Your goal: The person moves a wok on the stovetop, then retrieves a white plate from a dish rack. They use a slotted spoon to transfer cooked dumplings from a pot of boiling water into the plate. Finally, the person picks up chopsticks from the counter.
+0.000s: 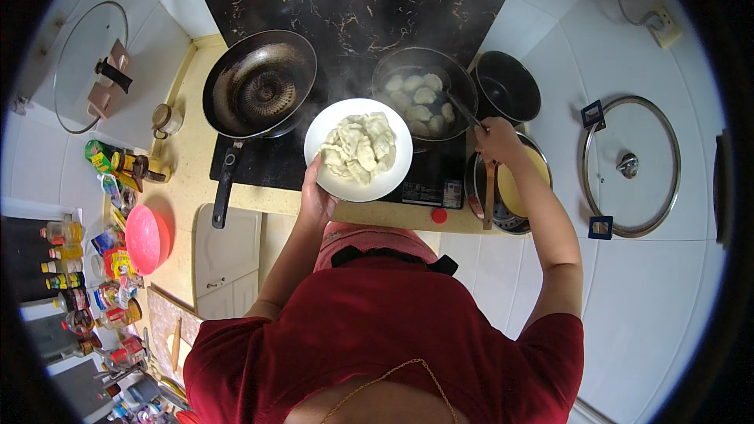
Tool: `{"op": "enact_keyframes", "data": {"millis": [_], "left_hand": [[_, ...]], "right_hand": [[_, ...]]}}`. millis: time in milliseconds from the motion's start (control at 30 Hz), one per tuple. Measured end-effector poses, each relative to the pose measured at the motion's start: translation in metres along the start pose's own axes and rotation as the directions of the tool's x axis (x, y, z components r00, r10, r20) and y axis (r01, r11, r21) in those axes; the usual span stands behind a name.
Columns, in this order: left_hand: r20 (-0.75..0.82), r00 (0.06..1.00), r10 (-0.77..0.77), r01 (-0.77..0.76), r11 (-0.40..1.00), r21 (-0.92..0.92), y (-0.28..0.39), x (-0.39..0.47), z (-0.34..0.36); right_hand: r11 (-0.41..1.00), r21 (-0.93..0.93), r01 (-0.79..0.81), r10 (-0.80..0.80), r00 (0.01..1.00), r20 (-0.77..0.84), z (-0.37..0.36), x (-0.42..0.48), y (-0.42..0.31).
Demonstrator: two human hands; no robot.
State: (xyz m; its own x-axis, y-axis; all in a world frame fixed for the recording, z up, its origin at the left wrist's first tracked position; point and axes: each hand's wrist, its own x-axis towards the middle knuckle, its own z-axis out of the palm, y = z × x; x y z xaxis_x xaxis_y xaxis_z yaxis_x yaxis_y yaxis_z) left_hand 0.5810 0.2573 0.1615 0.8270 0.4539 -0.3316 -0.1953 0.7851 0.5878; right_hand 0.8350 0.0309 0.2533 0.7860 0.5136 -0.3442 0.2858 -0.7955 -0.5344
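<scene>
My left hand (318,195) grips the near left rim of a white plate (402,174), held above the front of the black cooktop (259,168). Pale cooked dumplings (359,147) are heaped on the plate. To the right, my right hand (499,140) is closed around the dark handle of a ladle or spoon (464,109). Its lower end reaches into a dark pan of water (386,70), where its head is hard to make out. Several dumplings (424,95) lie in that pan, and steam rises around it.
A dark wok (253,59) with its handle toward me occupies the left side. Right of the pan stand a black pot (508,88) and a steamer pot (509,224) with a wooden utensil (489,194). A pink bowl (146,240) and several bottles (68,250) line the left counter.
</scene>
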Motion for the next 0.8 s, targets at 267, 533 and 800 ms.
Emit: {"op": "enact_keyframes", "data": {"millis": [267, 533, 800], "left_hand": [[-0.002, 1.0, -0.013, 0.013, 1.0, 0.005, 0.001, 0.001, 0.001], [0.004, 1.0, -0.024, 0.024, 1.0, 0.006, 0.001, 0.0, -0.002], [0.016, 1.0, -0.021, 0.02, 1.0, 0.019, 0.003, -0.003, 0.0]], "right_hand": [[0.764, 0.56, -0.322, 0.149, 0.931, 0.332, 0.008, 0.013, -0.006], [0.625, 0.679, -0.386, 0.109, 0.904, 0.414, 0.011, 0.011, -0.014], [0.574, 0.743, -0.344, 0.03, 0.916, 0.401, 0.009, -0.001, -0.004]]}}
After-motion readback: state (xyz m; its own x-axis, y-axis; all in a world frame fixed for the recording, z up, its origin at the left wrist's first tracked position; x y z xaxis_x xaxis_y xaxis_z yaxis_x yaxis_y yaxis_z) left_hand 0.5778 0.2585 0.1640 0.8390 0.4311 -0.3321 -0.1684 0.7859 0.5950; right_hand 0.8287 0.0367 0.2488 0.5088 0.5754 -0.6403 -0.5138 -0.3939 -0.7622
